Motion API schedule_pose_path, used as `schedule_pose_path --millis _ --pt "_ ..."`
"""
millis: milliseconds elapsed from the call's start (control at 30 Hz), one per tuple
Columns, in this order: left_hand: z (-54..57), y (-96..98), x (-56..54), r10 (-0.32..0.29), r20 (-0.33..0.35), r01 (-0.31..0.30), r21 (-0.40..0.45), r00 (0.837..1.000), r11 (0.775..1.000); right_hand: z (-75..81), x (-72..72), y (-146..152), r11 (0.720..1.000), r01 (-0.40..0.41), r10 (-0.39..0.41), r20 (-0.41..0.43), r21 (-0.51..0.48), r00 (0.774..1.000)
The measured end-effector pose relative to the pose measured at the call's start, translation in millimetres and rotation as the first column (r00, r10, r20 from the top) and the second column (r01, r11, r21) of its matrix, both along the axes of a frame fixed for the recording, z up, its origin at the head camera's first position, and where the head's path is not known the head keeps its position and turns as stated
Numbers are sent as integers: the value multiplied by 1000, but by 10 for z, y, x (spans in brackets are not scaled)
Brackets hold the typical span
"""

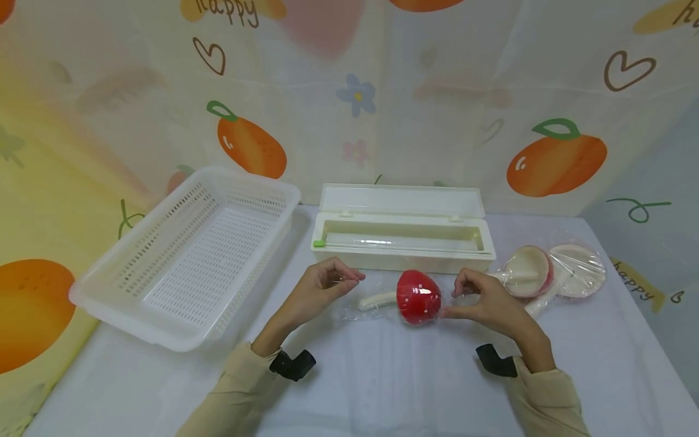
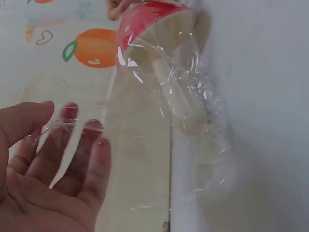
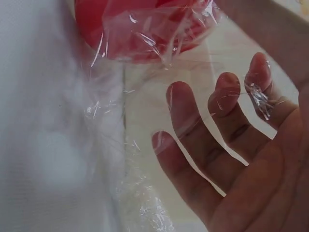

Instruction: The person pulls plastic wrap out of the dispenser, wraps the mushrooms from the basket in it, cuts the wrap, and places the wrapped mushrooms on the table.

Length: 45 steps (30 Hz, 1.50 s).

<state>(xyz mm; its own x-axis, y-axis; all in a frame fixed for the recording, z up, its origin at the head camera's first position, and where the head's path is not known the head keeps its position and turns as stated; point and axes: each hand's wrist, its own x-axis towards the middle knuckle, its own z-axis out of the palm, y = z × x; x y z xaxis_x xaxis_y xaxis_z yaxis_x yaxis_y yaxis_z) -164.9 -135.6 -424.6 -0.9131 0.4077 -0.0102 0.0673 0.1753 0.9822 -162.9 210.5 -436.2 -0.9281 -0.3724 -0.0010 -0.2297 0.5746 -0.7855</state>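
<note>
In the head view a red ladle with white spots, shaped like a mushroom, lies bowl down on the table, its cream handle toward the left. Clear plastic wrap covers it and stretches out on both sides. My left hand pinches the wrap's edge beyond the handle, with fingers behind the film and thumb in front. On the other side my right hand has its thumb close by the red bowl. Its loosely bent fingers touch the film, spread apart from the thumb.
Behind the ladle stands a cream wrap dispenser, lid up, with a film roll inside. A white perforated basket sits at left. Two film-wrapped utensils with round heads, one a ladle, the other flatter, lie at right.
</note>
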Motion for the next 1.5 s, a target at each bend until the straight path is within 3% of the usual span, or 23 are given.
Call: schedule_pose_path --millis 200,333,533,700,767,833,900,933,1000,1067,1133,1167,1233,1300,1367,1433,1500 --pt "-71 23 57 -18 -49 19 24 999 1000 -13 -5 -39 1000 -25 23 -76 -15 997" --pt "-130 33 92 -118 -39 119 20 992 993 -20 -10 -54 1000 -15 14 -44 -10 999" --pt "-214 117 121 -291 37 293 -82 956 953 -19 -8 -57 1000 -3 3 39 14 999" --pt "-277 288 152 -383 -32 367 -222 923 903 -47 -13 -40 997 -73 75 145 -17 987" --pt "-284 356 180 -413 -103 354 -357 905 864 -62 -19 -34 995 -96 97 183 -14 978" --pt "-272 418 212 -443 -155 319 -494 883 809 -72 -28 -30 994 -106 108 214 -19 971" --pt "-256 462 235 -467 -207 270 -592 860 760 -73 -39 -32 995 -98 99 234 -16 967" --pt "-245 478 244 -463 -235 235 -621 855 748 -72 -44 -34 996 -93 94 243 -16 966" --pt "-219 496 252 -428 -297 170 -617 854 768 -74 -52 -37 996 -89 93 255 -29 963" --pt "-199 496 247 -370 -396 66 -603 840 795 -80 -56 -33 995 -91 96 264 -30 960" --pt "-194 488 237 -304 -462 -47 -606 833 794 -89 -57 -22 994 -105 111 268 -36 957" --pt "-200 485 229 -284 -471 -88 -623 835 777 -94 -57 -15 993 -113 120 269 -40 956" --pt "-223 483 212 -270 -439 -124 -684 857 719 -99 -56 0 991 -129 135 273 -40 952" --pt "-261 493 193 -270 -358 -100 -746 894 658 -97 -54 10 989 -145 151 282 -42 947" --pt "-300 506 176 -283 -300 -63 -780 911 623 -89 -52 16 986 -158 165 309 -46 937" --pt "-338 516 159 -309 -291 -46 -792 906 609 -81 -53 19 984 -171 175 336 -43 925" --pt "-359 523 144 -327 -311 -42 -779 892 626 -75 -52 27 982 -185 190 359 -48 914"
